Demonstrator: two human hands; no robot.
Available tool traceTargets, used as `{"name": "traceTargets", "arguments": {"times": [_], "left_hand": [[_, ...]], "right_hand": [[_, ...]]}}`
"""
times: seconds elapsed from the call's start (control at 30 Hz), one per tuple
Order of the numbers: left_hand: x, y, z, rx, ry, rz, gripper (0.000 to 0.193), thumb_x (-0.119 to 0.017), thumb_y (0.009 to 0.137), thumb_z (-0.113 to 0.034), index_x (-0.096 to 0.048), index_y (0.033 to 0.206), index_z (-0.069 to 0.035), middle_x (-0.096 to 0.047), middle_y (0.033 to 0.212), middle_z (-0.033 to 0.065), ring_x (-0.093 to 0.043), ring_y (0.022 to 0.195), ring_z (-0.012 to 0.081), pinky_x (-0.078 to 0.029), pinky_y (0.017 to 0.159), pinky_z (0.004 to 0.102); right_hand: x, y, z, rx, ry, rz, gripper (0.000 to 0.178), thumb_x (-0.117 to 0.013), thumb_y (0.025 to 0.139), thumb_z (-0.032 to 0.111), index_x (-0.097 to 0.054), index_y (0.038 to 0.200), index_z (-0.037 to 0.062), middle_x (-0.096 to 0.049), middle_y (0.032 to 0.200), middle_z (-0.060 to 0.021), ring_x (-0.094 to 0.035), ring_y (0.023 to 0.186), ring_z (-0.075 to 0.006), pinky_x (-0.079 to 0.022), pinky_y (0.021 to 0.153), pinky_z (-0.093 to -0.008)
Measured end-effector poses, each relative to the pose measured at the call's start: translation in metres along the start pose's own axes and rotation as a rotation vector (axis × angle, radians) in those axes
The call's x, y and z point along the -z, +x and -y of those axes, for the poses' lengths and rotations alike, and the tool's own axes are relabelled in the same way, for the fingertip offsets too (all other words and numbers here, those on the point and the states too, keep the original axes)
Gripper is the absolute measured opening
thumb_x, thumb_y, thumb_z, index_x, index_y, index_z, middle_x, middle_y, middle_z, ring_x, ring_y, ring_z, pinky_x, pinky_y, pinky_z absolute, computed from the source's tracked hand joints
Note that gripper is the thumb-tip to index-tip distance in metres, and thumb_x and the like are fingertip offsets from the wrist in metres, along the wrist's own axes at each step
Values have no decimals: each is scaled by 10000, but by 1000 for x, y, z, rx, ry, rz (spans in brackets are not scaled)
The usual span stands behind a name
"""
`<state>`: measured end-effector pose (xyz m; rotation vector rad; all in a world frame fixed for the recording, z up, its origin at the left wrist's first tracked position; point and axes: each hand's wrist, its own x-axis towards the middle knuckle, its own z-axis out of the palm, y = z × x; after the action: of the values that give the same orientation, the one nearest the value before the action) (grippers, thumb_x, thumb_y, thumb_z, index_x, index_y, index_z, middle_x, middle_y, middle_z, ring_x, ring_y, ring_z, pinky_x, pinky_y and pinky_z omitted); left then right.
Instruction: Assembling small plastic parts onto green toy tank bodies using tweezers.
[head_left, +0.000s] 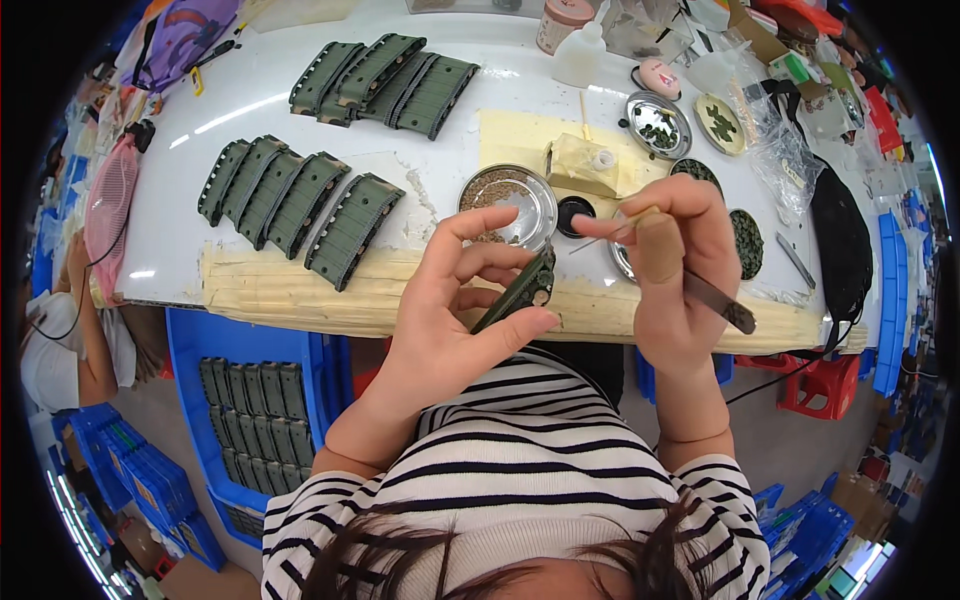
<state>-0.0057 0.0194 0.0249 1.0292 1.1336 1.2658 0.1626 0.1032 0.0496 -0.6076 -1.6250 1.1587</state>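
My left hand point(425, 325) is closed around a dark green moulded plastic part point(522, 290), held tilted above the table's front edge. A small light round spot shows on its end. Just to the right, my right hand point(685, 285) pinches a thin pointed tool point(598, 243), its tip aimed toward the part but apart from it. A finger cover point(660, 248) wraps one fingertip. Out of the same hand's palm sticks the flat dark end of a metal tool point(725, 304), perhaps tweezers. Behind the hands is a round metal dish point(545, 195) with small brown pieces.
Rows of green moulded parts point(285, 195) lie at left, with a stack point(400, 85) behind. Dishes of small dark green pieces point(655, 125) stand at right, near tweezers point(797, 262). A squeeze bottle point(580, 55) stands at the back. Below left, a blue crate point(190, 400) holds more parts.
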Motion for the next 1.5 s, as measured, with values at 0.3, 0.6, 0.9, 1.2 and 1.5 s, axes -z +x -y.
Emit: {"name": "traceTargets", "arguments": {"times": [0.3, 0.6, 0.9, 1.2, 1.5], "left_hand": [[-3, -1, -5, 21, 36, -26, 713, -768, 753, -88, -343, 1323, -28, -612, 1076, 138, -616, 922, 155, -498, 790, 267], [-4, -1, -3, -2, 29, -32, 709, -776, 745, -96, -361, 1316, -30, -621, 1069, 122, -603, 952, 152, -484, 817, 270], [8, -7, 1, 72, -313, -76, 426, -592, 911, -151, -417, 1255, 28, -608, 1120, 169, -627, 954, 177, -519, 800, 280], [32, -15, -3, -134, 120, -261, 497, -699, 778, -58, -467, 1209, 30, -609, 1031, 121, -624, 878, 168, -504, 785, 276], [61, -12, -13, -316, 1059, -280, 532, -735, 687, -72, -511, 1165, -2, -572, 1024, 176, -563, 887, 333, -476, 788, 375]], "right_hand": [[-6, -3, -4, -97, 61, 57, 108, -506, 951, 61, -521, 988, -38, -600, 907, -81, -650, 779, -129, -520, 671, -220], [-6, -2, -3, -89, 23, 58, 99, -513, 947, 55, -533, 975, -39, -604, 889, -73, -652, 773, -125, -520, 664, -218], [14, 25, -17, 93, -289, -191, 97, -537, 934, 54, -571, 954, -35, -576, 881, -48, -566, 690, -75, -529, 596, -235], [20, 33, -38, 145, -884, -55, 232, -628, 775, -19, -624, 995, 53, -537, 798, -80, -562, 646, -204, -456, 508, -295], [18, 20, -14, 221, -792, -106, 289, -720, 756, 8, -657, 1036, 41, -517, 736, -28, -387, 523, -67, -308, 452, -227]]}}
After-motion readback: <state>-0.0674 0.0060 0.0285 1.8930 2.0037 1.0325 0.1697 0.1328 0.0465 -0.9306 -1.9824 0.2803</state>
